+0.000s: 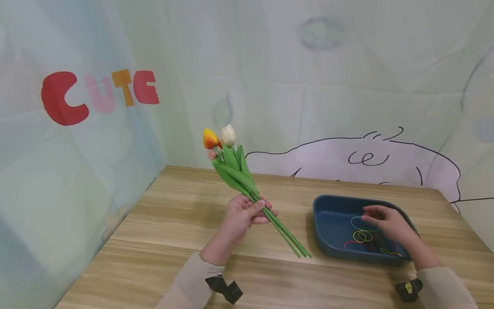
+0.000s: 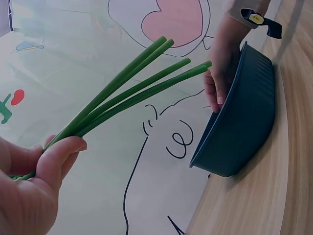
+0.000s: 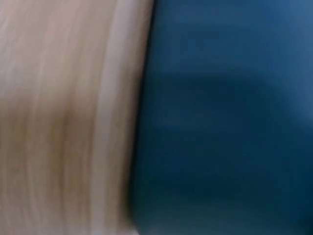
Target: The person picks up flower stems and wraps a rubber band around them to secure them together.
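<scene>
My left hand (image 1: 243, 216) grips a small bunch of artificial tulips by their green stems (image 2: 122, 88), pinched between thumb and fingers above the table. An orange-yellow bloom (image 1: 210, 138), a white bloom (image 1: 228, 135) and a pink one (image 1: 212, 153) top the bunch, which tilts up to the left; the cut ends point down to the right. My right hand (image 1: 387, 221) reaches over a blue tray (image 1: 328, 240), its fingertips right at a light-blue string loop (image 1: 352, 223). Whether it pinches this string I cannot tell. The right wrist view is blurred and shows only tray and tabletop.
Inside the tray lie a yellow coiled string (image 1: 362, 236), a red string (image 1: 349, 243) and other thin strings. The tray stands on the right of the wood-grain table (image 1: 173, 236). Printed cloth (image 1: 270, 107) hangs behind and at the left of it.
</scene>
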{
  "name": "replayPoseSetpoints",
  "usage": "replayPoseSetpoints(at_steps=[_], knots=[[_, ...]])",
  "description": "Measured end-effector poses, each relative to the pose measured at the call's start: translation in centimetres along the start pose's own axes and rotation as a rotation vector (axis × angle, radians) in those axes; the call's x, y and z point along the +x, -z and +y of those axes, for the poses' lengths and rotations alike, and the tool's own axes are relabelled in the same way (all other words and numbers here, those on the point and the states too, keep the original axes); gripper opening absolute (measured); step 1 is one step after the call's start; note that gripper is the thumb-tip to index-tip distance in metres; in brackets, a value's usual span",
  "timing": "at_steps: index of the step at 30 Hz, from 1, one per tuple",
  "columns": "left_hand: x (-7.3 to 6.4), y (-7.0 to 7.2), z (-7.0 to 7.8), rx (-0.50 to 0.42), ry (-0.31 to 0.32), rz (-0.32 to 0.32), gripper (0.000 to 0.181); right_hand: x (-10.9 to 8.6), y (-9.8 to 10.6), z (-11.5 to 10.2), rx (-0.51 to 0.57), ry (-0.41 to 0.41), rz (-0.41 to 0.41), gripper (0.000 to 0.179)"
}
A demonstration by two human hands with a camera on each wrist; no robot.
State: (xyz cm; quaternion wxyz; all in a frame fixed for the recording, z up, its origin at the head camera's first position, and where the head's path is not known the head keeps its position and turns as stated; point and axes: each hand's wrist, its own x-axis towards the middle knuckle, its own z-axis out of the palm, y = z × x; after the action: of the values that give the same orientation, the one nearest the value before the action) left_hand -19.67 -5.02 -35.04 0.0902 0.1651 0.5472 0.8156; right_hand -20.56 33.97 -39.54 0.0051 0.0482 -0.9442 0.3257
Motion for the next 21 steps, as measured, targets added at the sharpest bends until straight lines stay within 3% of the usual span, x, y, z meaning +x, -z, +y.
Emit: replayPoseSetpoints(at_steps=[12, 21], knots=[[0.1, 0.1, -0.2, -0.002, -0.001, -0.006, 0.011, 0.4, -0.5, 1.0, 0.010, 0.023, -0.156, 0.038], [0.2, 0.2, -0.4, 0.003, 0.009, -0.006, 0.010, 0.7, -0.9, 1.3, 0.033, -0.013, -0.218, 0.036]])
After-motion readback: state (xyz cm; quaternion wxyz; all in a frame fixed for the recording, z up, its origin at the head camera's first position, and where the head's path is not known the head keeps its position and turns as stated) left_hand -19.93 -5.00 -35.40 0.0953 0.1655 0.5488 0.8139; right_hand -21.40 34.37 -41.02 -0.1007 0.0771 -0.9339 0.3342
